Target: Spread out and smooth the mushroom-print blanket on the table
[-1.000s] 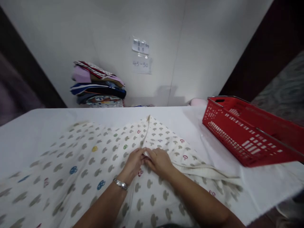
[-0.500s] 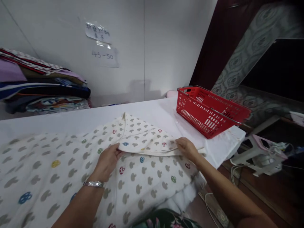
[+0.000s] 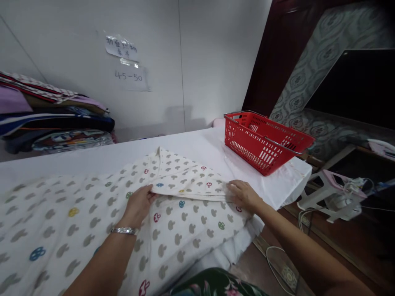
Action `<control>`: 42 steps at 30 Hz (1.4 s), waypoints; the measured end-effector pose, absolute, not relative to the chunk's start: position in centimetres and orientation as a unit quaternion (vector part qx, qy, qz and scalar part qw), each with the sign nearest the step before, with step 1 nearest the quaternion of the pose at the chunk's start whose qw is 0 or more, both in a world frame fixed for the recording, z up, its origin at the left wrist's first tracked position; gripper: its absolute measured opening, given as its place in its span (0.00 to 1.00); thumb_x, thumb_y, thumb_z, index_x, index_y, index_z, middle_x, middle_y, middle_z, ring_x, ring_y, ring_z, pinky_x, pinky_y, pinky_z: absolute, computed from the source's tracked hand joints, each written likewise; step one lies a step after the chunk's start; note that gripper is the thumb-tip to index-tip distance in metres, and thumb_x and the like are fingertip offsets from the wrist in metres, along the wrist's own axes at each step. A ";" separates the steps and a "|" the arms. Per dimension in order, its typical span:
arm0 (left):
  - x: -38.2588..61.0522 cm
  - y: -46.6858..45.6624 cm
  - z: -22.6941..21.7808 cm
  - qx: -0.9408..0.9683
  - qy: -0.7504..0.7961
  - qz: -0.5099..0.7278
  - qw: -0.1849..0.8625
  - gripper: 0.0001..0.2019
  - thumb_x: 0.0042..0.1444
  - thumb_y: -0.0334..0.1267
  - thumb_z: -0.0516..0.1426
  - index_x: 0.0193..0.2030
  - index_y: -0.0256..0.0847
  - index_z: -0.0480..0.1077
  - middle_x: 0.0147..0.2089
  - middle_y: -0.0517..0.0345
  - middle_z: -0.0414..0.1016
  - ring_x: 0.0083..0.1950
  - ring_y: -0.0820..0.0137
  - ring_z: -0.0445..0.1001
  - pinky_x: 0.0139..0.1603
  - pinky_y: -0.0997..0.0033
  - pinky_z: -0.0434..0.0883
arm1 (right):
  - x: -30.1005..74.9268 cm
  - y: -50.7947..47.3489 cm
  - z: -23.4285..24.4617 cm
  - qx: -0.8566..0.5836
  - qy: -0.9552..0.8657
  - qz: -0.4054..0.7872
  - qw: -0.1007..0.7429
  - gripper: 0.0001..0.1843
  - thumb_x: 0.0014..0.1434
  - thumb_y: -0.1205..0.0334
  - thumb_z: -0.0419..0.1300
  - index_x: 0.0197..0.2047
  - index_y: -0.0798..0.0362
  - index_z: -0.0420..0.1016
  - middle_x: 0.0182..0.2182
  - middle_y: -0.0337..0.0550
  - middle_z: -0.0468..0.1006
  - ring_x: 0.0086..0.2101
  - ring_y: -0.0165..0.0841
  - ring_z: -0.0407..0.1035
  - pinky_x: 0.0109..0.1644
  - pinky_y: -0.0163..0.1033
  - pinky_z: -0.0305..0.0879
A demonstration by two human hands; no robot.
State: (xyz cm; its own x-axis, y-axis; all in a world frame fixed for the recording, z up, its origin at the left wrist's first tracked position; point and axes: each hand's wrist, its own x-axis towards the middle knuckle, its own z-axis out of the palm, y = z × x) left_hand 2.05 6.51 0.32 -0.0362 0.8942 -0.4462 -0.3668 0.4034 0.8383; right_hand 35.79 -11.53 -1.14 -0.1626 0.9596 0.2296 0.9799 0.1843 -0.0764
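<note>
A large off-white cloth [image 3: 173, 236] printed with grey and coloured mushrooms is spread over the table in front of me, its far right part folded over towards me. My left hand [image 3: 139, 205], with a silver bracelet at the wrist, pinches the left end of the folded flap's near edge. At the flap's right end, my right hand [image 3: 245, 196] has its fingers close together on the edge; the thumb is hidden. Between the hands the edge runs nearly straight, and a small peak stands up in the cloth behind it.
A red plastic basket [image 3: 265, 144] with metal handles stands at the table's [image 3: 197, 142] right end. Folded fabrics [image 3: 58, 115] are stacked at the back left. Handwritten papers [image 3: 131, 78] hang on the wall. A white stool [image 3: 327, 195] bearing items stands right, cables on the floor.
My right hand has settled lower and flatter over the right end of the flap. The left hand keeps its pinch. My view has shifted slightly to the right.
</note>
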 end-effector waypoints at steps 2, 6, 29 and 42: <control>2.1 6.5 0.2 0.247 0.532 0.488 0.646 0.09 0.52 0.23 0.54 0.26 0.38 0.67 0.28 0.59 0.73 0.29 0.75 0.72 0.31 0.78 0.72 | 34.9 -11.3 -1.3 -0.622 -0.772 -0.053 0.124 0.18 0.60 0.62 0.55 0.54 0.53 0.69 0.53 0.53 0.69 0.53 0.42 0.61 0.53 0.49 0.59; 1.9 6.6 -0.4 0.259 0.530 0.489 0.643 0.09 0.53 0.23 0.54 0.26 0.38 0.67 0.28 0.59 0.73 0.29 0.74 0.72 0.33 0.76 0.72 | 33.4 -10.3 -1.3 -0.614 -0.778 -0.048 0.127 0.12 0.61 0.66 0.52 0.45 0.54 0.74 0.46 0.50 0.74 0.50 0.41 0.64 0.52 0.48 0.60; 1.0 7.8 -2.3 0.302 0.582 0.493 0.572 0.16 0.49 0.23 0.54 0.46 0.35 0.63 0.30 0.57 0.70 0.27 0.75 0.71 0.28 0.75 0.73 | 33.7 -14.2 -3.0 -0.586 -0.793 -0.010 0.169 0.15 0.64 0.64 0.48 0.48 0.50 0.73 0.40 0.50 0.75 0.41 0.38 0.67 0.44 0.45 0.65; 1.1 7.7 -2.4 0.299 0.592 0.487 0.569 0.16 0.47 0.22 0.54 0.44 0.35 0.64 0.31 0.55 0.70 0.28 0.74 0.72 0.28 0.74 0.73 | 29.5 -10.4 -0.6 -0.601 -0.786 0.029 0.143 0.14 0.63 0.63 0.48 0.40 0.54 0.75 0.37 0.48 0.74 0.39 0.37 0.65 0.45 0.42 0.60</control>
State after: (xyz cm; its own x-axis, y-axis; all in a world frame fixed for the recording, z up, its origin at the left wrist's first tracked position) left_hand 1.11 7.72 -2.41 -0.1739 0.9072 -0.3832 -0.2005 0.3483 0.9157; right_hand 29.51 -10.39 -0.65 -0.2376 0.9528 0.1893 0.9361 0.2766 -0.2172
